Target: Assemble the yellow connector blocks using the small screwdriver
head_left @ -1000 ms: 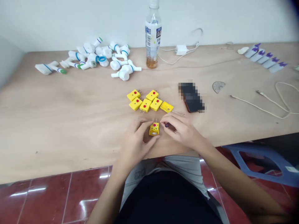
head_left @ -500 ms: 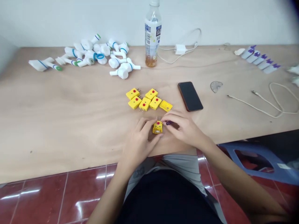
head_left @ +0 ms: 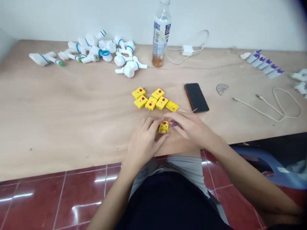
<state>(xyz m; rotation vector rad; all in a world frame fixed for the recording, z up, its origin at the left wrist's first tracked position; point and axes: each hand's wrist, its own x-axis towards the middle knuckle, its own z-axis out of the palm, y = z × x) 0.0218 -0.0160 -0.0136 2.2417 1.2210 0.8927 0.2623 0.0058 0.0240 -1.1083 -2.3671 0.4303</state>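
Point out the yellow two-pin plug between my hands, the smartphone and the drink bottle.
Yellow two-pin plug (head_left: 163, 127), head view: its body.
Smartphone (head_left: 196, 97), head view: screen.
Drink bottle (head_left: 161, 37), head view: label.

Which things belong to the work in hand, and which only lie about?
Probably in the work: open yellow plug in left hand; purple object in right hand; yellow cover; five other plugs.

Apparently lying about: bottle, phone, protractor, charger, cable, white parts, purple-topped pieces.
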